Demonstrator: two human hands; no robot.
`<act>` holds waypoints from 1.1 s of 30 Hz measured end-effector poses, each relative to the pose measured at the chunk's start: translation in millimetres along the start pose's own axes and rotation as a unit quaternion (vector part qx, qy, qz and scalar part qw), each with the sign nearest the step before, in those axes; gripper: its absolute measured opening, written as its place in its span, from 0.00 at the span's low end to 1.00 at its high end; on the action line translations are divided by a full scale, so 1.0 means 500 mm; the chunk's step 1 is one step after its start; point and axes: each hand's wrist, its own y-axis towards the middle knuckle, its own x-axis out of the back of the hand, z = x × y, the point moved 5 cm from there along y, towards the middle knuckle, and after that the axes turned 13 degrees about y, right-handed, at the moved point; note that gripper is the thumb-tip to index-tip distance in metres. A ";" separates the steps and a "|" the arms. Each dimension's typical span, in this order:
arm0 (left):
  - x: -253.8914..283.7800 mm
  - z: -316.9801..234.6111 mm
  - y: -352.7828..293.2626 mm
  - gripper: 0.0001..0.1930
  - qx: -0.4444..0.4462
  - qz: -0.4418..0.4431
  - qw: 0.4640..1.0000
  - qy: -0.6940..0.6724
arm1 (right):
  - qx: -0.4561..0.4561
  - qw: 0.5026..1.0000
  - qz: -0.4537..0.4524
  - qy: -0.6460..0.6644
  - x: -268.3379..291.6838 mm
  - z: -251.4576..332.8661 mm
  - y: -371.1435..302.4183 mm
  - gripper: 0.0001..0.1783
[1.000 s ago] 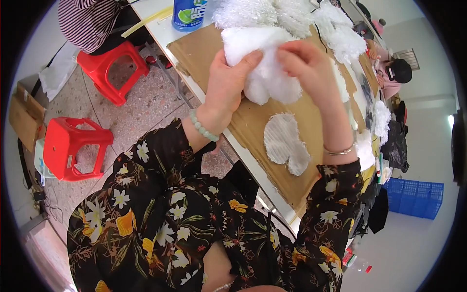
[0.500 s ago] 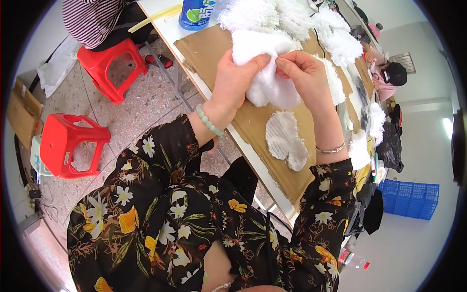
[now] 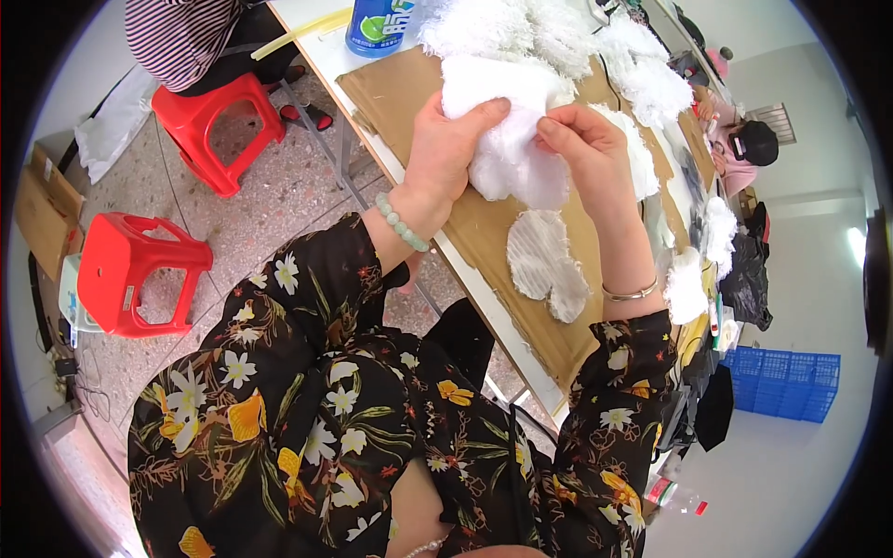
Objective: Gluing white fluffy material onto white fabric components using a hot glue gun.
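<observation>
A soft white fluffy fabric piece (image 3: 507, 153) is held up over the brown cardboard on the table. My left hand (image 3: 445, 144) is closed on its left side, thumb pressed on top. At its right edge my right hand (image 3: 588, 144) pinches with thumb and forefinger; whether a needle or thread is between them is too small to make out. Below the hands, a flat white ribbed cut-out (image 3: 547, 265) with a rounded, waisted outline lies on the cardboard (image 3: 474, 237). More white plush pieces (image 3: 507, 33) are heaped just beyond my hands.
A blue bottle (image 3: 377, 26) stands at the table's far left corner beside a pale yellow strip (image 3: 298, 35). Two red stools (image 3: 139, 274) are on the floor to the left, near a person in stripes (image 3: 177, 42). Another person (image 3: 744, 153) works farther right, beyond a blue crate (image 3: 781, 381).
My right hand has drawn slightly to the right, away from the left thumb. The white fabric between the hands now looks flatter and less bunched. My left hand still grips it.
</observation>
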 end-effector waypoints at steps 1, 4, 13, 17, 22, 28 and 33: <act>-0.002 0.000 0.000 0.17 0.004 -0.006 1.000 -0.007 | 0.001 1.000 -0.001 -0.001 0.009 0.000 -0.003 0.05; -0.004 -0.001 -0.001 0.17 0.007 -0.009 1.000 -0.016 | 0.006 0.995 0.020 0.093 0.033 -0.017 -0.009 0.05; -0.015 0.000 0.001 0.24 -0.014 0.029 0.999 0.014 | -0.017 0.986 0.079 0.145 0.047 -0.036 -0.014 0.06; -0.020 -0.006 -0.001 0.30 -0.044 0.069 0.995 0.048 | -0.018 0.991 0.082 0.106 0.040 -0.038 -0.012 0.08; -0.037 -0.016 -0.010 0.32 -0.068 0.107 0.988 0.086 | -0.020 0.993 0.066 0.101 0.047 -0.047 -0.014 0.12; -0.044 -0.018 -0.011 0.31 -0.090 0.124 0.980 0.126 | -0.026 0.994 0.055 0.091 0.054 -0.058 -0.013 0.15; -0.025 -0.012 -0.007 0.25 -0.089 0.064 0.983 0.149 | -0.040 0.994 0.006 0.103 0.029 -0.051 -0.015 0.12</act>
